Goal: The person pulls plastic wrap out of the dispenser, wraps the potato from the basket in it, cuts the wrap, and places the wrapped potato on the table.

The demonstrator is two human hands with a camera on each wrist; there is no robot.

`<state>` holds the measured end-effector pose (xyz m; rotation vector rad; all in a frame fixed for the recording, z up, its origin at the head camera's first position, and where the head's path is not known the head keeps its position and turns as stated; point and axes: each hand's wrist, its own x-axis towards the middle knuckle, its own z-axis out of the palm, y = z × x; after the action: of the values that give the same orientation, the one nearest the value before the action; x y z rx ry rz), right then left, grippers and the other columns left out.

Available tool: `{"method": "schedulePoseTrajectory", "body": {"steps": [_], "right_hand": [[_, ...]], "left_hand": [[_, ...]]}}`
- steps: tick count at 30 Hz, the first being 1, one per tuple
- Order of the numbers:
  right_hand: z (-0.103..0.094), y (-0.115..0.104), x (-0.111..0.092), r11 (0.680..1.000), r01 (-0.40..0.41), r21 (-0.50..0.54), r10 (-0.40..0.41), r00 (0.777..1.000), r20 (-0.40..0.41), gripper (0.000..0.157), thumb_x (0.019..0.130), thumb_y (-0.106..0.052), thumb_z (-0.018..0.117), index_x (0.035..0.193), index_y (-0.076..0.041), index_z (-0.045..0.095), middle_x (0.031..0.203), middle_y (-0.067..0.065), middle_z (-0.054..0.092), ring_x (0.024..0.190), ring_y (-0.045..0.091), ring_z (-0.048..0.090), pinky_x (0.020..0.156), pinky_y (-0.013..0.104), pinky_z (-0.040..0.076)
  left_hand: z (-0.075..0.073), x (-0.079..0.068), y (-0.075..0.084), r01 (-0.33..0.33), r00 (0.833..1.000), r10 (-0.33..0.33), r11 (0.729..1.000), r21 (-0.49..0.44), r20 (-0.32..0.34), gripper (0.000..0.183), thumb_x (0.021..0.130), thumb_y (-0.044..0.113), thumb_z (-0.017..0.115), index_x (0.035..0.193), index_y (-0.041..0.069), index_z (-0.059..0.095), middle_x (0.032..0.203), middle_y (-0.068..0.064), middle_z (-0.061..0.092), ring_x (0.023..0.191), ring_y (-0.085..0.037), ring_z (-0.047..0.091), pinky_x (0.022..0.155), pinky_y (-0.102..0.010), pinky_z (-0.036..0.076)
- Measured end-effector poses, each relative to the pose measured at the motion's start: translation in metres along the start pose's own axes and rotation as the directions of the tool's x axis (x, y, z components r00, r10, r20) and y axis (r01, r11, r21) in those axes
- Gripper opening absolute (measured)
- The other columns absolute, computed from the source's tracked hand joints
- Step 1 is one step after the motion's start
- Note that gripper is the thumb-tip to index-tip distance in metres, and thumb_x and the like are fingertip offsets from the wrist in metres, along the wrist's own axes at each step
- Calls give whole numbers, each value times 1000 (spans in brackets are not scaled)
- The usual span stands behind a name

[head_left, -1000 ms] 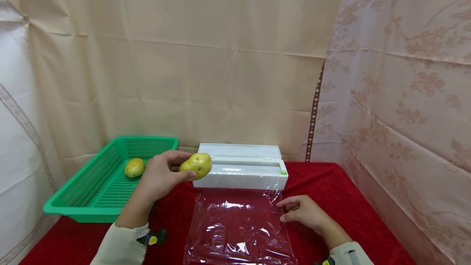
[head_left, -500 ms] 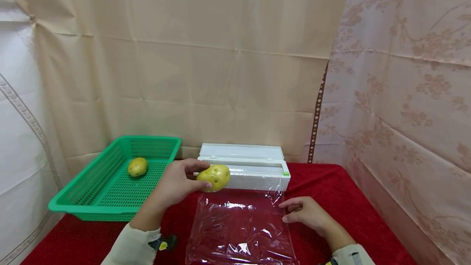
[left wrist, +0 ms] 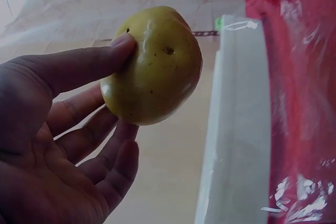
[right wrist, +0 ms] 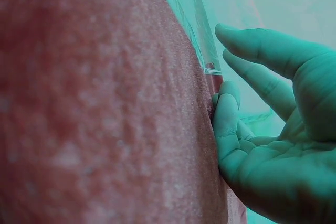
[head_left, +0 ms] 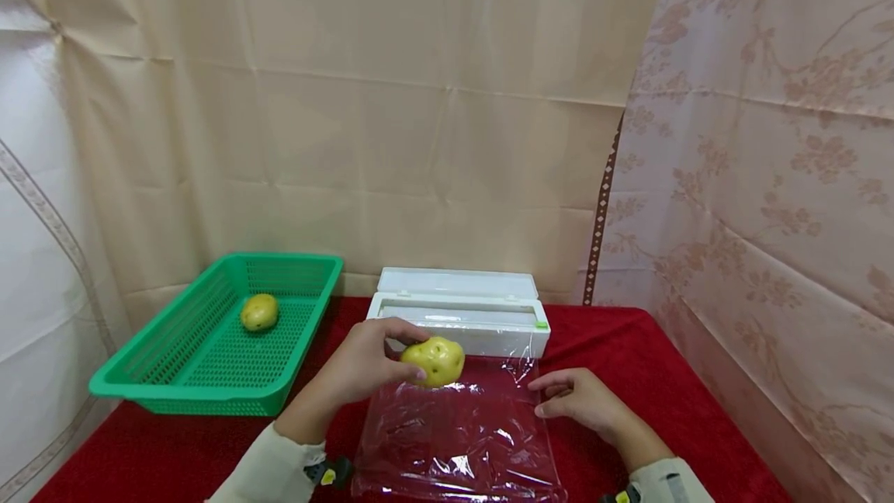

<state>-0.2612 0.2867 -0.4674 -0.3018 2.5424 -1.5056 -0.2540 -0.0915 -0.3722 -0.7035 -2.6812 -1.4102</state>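
In the head view my left hand (head_left: pixel 370 359) grips a yellow potato (head_left: pixel 436 362) between thumb and fingers, above the far part of a clear plastic wrap sheet (head_left: pixel 454 433). The left wrist view shows the thumb pressed on one side of the potato (left wrist: pixel 157 66), fingertips behind it. My right hand (head_left: pixel 583 406) is beside the sheet's right edge, fingers loosely bent with nothing held. In the right wrist view the right hand (right wrist: pixel 273 124) lies close to the red cloth. Behind the sheet stands a white wrap dispenser box (head_left: pixel 482 340) with its lid raised; the sheet runs out from its front.
A green plastic basket (head_left: pixel 188 393) stands at the left with another potato (head_left: pixel 259 312) inside. A red cloth (head_left: pixel 628 355) covers the table. Beige curtains (head_left: pixel 419 138) hang behind, and a floral curtain (head_left: pixel 782 216) is along the right.
My left hand has carried the potato to the right and down, from near the basket side to above the plastic wrap. My right hand has stayed nearly still.
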Motion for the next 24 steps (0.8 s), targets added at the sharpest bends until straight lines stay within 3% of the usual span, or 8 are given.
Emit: {"method": "schedulePoseTrajectory", "body": {"steps": [6, 12, 17, 24], "right_hand": [[0, -2, 0, 1000, 7, 4, -7, 1000, 5, 39, 80, -10, 85, 117, -1, 76, 109, 15, 73, 93, 21, 64, 79, 35, 54], [0, -4, -2, 1000, 16, -3, -16, 1000, 9, 39, 81, -10, 84, 117, 1, 75, 108, 17, 73, 92, 19, 65, 77, 33, 55], [1, -4, -3, 1000, 10, -9, -10, 1000, 1, 38, 81, -10, 84, 117, 0, 76, 108, 16, 73, 92, 19, 64, 77, 33, 54], [1, -1, 1, 999, 15, -28, -16, 1000, -7, 38, 80, -12, 86, 116, -1, 76, 106, 14, 74, 91, 18, 66, 77, 32, 54]], "left_hand": [[14, 2, -4, -87, 990, 88, 996, -12, 110, 37, 78, 16, 92, 113, 17, 78, 107, 5, 76, 96, -14, 69, 83, -28, 59], [26, 0, -4, -80, 983, 71, 996, 44, 172, 35, 74, 20, 94, 106, 16, 79, 99, 7, 77, 90, -10, 67, 80, -32, 58], [36, -2, -3, -29, 973, 17, 998, 48, 230, 33, 74, 20, 94, 103, 20, 79, 96, 10, 76, 90, -10, 67, 84, -36, 59], [46, -3, -8, 77, 941, -66, 997, -20, 332, 35, 73, 21, 95, 102, 21, 76, 97, 9, 77, 89, -13, 71, 85, -35, 60]]}}
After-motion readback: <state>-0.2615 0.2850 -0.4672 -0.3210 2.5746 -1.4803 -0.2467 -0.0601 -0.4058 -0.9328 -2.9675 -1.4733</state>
